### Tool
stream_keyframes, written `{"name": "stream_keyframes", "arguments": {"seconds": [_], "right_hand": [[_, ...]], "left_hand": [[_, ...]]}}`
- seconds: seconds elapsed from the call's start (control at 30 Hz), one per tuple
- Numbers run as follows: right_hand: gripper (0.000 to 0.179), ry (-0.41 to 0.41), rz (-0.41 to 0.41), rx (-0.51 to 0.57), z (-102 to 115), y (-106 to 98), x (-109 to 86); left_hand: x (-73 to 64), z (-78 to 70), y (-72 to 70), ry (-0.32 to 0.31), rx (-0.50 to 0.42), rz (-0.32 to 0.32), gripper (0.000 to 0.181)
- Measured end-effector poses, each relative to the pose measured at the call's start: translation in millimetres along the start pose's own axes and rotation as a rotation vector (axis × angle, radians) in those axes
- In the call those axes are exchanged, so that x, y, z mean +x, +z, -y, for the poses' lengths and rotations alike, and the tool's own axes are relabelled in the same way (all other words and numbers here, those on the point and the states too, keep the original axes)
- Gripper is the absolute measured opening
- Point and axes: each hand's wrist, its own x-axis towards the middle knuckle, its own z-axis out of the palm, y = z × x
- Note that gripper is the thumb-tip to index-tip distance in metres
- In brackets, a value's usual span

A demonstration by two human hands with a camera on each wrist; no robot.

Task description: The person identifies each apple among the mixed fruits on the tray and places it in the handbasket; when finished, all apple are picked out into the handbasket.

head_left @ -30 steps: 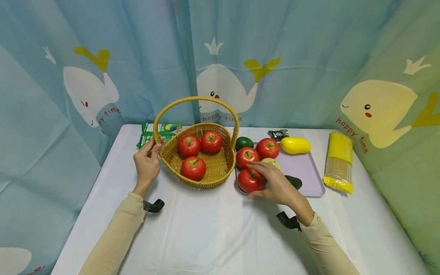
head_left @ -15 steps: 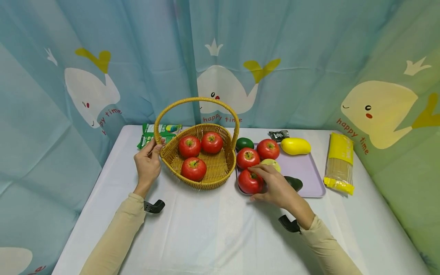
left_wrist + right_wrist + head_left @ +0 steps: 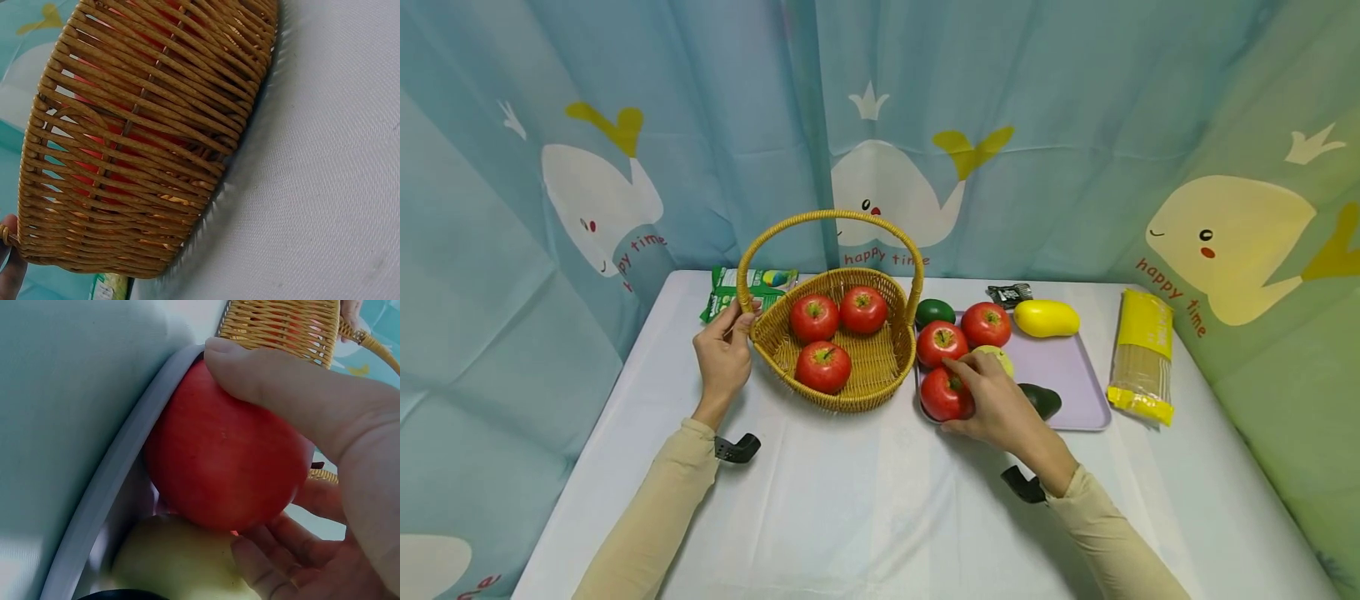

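My left hand [image 3: 722, 358] pinches the left base of the handle on a woven basket [image 3: 876, 371], beside its rim. Three red apples sit inside; the nearest apple [image 3: 823, 367] lies toward the front. In the left wrist view, the basket's woven side [image 3: 144, 137] fills most of the picture, with fingertips at its edge. My right hand [image 3: 1000, 408] curls round another red apple [image 3: 942, 396] at the front left corner of a lilac tray [image 3: 1086, 392]. In the right wrist view, the thumb lies across this apple [image 3: 225, 450] and the fingers reach round its other side.
Also on the tray are two more red apples [image 3: 942, 342], a pale yellow-green fruit [image 3: 997, 357], a dark green fruit [image 3: 1043, 402] and a yellow mango-like fruit [image 3: 1047, 318]. A green fruit [image 3: 935, 312], black packet [image 3: 1009, 294], noodle pack [image 3: 1141, 354] and green bag [image 3: 724, 293] lie around.
My right hand has closed in on the front apple, its thumb and fingers coming against it. The left hand and basket stay where they were.
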Motion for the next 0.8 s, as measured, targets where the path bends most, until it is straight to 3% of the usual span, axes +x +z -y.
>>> {"name": "stream_keyframes", "arguments": {"seconds": [0.33,0.8], "right_hand": [[0.085,-0.019,-0.041,0.042,2,2,4.3],[0.085,-0.126,-0.088,0.26,-6,-14,2.2]], "left_hand": [[1.7,2.5,0.8,0.011,-0.017,0.009,0.034],[0.5,0.4,-0.1,0.007,-0.025,0.006,0.034]]}}
